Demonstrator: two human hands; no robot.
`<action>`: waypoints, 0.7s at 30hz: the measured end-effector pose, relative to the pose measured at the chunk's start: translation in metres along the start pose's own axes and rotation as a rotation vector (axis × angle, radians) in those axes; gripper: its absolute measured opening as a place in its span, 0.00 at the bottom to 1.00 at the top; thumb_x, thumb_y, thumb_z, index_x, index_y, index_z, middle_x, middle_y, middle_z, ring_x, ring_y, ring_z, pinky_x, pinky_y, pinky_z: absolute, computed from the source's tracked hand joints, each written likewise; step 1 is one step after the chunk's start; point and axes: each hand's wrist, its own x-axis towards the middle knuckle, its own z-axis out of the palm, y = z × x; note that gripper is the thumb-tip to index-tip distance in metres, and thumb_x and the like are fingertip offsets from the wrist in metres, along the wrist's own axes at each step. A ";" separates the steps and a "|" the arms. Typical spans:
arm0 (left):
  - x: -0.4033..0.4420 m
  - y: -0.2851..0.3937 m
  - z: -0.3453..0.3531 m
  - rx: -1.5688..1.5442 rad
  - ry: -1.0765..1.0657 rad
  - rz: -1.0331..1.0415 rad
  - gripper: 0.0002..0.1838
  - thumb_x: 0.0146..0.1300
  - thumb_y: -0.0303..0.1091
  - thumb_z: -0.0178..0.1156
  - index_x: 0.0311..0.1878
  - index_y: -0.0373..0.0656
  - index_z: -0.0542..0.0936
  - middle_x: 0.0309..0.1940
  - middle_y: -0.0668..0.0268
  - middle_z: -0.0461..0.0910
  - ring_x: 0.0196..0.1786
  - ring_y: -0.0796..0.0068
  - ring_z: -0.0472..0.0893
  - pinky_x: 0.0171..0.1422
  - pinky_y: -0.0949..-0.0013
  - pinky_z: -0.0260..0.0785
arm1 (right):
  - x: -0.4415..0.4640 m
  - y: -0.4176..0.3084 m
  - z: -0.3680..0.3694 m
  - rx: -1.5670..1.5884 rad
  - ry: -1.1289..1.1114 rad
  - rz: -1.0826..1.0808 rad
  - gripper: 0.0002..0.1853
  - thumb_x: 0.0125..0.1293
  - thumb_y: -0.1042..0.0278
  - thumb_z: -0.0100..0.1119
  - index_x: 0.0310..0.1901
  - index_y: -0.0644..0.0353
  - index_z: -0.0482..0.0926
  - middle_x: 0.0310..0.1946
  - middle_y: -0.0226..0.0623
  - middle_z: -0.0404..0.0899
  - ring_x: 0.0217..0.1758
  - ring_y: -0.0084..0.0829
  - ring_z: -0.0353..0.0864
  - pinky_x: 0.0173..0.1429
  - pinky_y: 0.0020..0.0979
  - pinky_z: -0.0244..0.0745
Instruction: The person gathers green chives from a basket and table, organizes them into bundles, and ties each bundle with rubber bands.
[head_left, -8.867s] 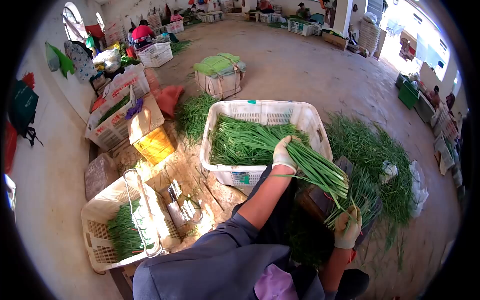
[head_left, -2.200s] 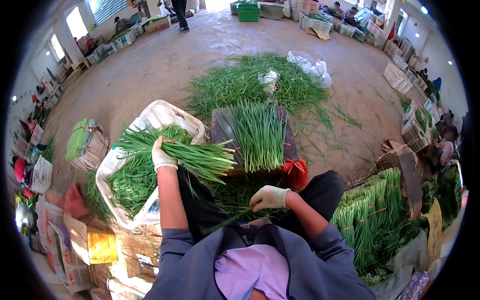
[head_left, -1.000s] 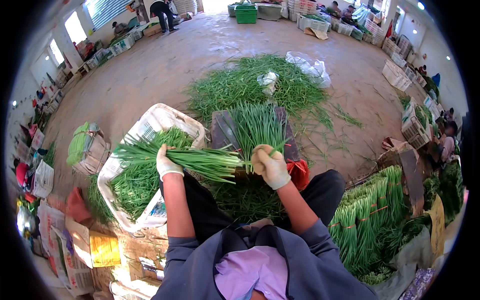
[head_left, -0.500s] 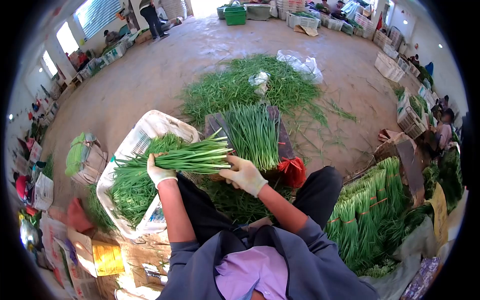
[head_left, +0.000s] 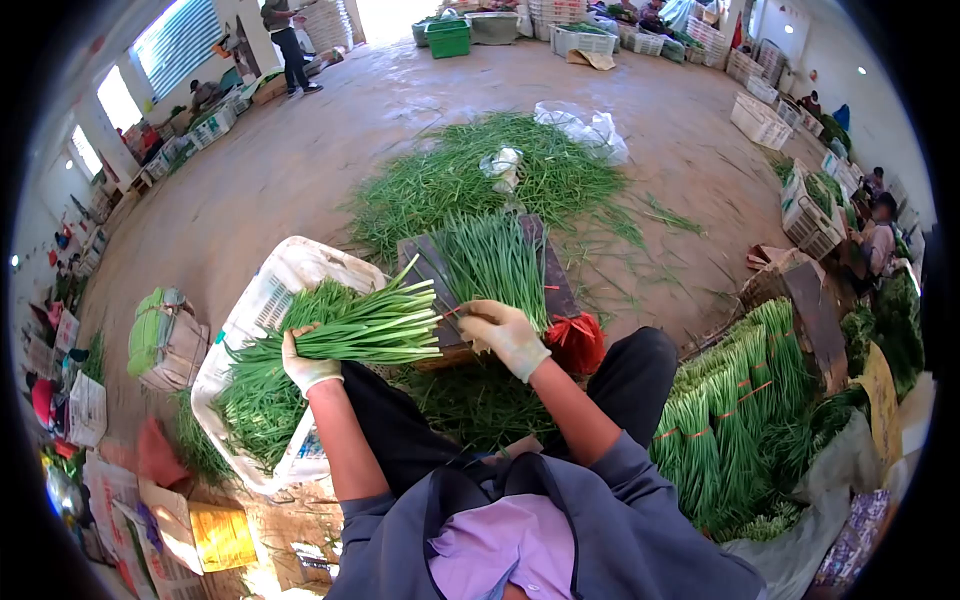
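My left hand (head_left: 308,366), in a pale glove, is closed around a loose bunch of garlic chives (head_left: 385,325), white ends pointing right. Just right of those ends is my right hand (head_left: 508,338), also gloved, its fingers curled together; what they hold, if anything, is hidden. A thin red strip (head_left: 451,311) shows by its fingertips. Behind it, more chives (head_left: 488,262) lie on a dark board (head_left: 425,265), with a red bundle (head_left: 577,343) hanging at its near right corner. Under my left hand stands a white crate (head_left: 215,375) of loose greens.
Beyond the board a heap of loose green leaves (head_left: 430,190) covers the floor, with a clear plastic bag (head_left: 597,135) on it. Banded chive bundles (head_left: 725,420) stand to my right. A wrapped bale (head_left: 170,340) sits left. Other people and crates line the walls.
My right hand has moved off the white ends, slightly right and up, and its fingers have curled in. The bunch's ends have fanned out a little. The whole view has shifted slightly.
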 end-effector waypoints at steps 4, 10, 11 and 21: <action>0.002 -0.002 -0.002 -0.019 -0.050 -0.007 0.08 0.69 0.37 0.56 0.35 0.46 0.73 0.25 0.71 0.75 0.34 0.69 0.75 0.56 0.58 0.71 | 0.010 0.006 0.008 0.035 -0.016 0.141 0.15 0.65 0.68 0.66 0.48 0.69 0.80 0.35 0.40 0.85 0.33 0.25 0.84 0.37 0.25 0.79; 0.010 0.021 -0.018 0.014 -0.018 0.106 0.12 0.70 0.40 0.54 0.31 0.45 0.74 0.26 0.65 0.76 0.37 0.61 0.76 0.55 0.55 0.72 | 0.007 0.025 -0.038 0.138 0.088 0.090 0.13 0.65 0.72 0.65 0.48 0.68 0.81 0.36 0.38 0.85 0.36 0.26 0.85 0.40 0.25 0.81; 0.012 0.019 -0.017 0.006 -0.055 0.107 0.13 0.70 0.40 0.54 0.31 0.44 0.74 0.27 0.64 0.76 0.38 0.59 0.76 0.55 0.54 0.72 | 0.003 0.028 -0.038 0.004 -0.039 0.110 0.17 0.64 0.70 0.67 0.52 0.68 0.81 0.39 0.39 0.85 0.41 0.28 0.86 0.45 0.26 0.81; 0.004 -0.011 -0.013 0.028 -0.134 0.008 0.08 0.67 0.36 0.58 0.33 0.44 0.75 0.27 0.72 0.76 0.35 0.71 0.75 0.58 0.60 0.70 | 0.017 0.021 0.029 0.400 -0.125 0.300 0.22 0.65 0.69 0.66 0.58 0.68 0.76 0.49 0.39 0.82 0.47 0.25 0.83 0.46 0.28 0.82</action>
